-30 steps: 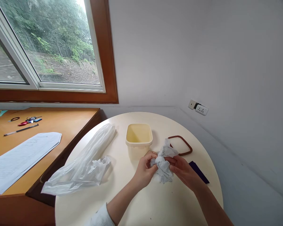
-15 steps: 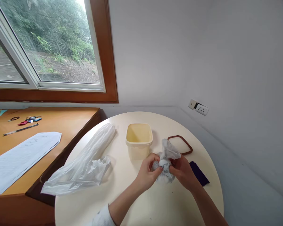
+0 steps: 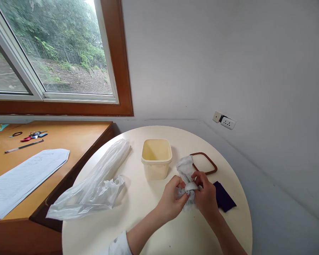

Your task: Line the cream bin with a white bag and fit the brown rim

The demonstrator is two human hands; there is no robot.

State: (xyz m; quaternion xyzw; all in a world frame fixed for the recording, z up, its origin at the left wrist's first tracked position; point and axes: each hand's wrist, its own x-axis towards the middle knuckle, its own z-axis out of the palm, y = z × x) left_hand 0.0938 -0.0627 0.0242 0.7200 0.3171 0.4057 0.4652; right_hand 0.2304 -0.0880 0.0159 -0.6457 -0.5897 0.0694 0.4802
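Note:
A crumpled, thin whitish plastic bag (image 3: pixel 185 167) is bunched up between my hands over the round table, its loose end sticking up toward the brown frame. My left hand (image 3: pixel 172 199) pinches the gathered part from the left. From the other side my right hand (image 3: pixel 206 196) grips it with bent fingers. A smooth white band of the bag (image 3: pixel 191 186) loops across between the two hands; whether it is a knot I cannot tell. Just beyond my hands stands a cream square tub (image 3: pixel 156 170) with no lid on it. A dark purple folded cloth (image 3: pixel 224 197) lies right of my right hand.
A brown rounded frame (image 3: pixel 212 170) lies at the right of the table (image 3: pixel 138 230). On the left is a large clear plastic bag (image 3: pixel 95 191). The wooden desk (image 3: pixel 82 136) beside it carries papers (image 3: pixel 34 170), a pen (image 3: pixel 23 146) and keys (image 3: pixel 35 135).
Both hands have shifted slightly right and my right fingers have come up over the gathered bag. The bag's loose end has swung left, and a smooth white loop now shows between the hands.

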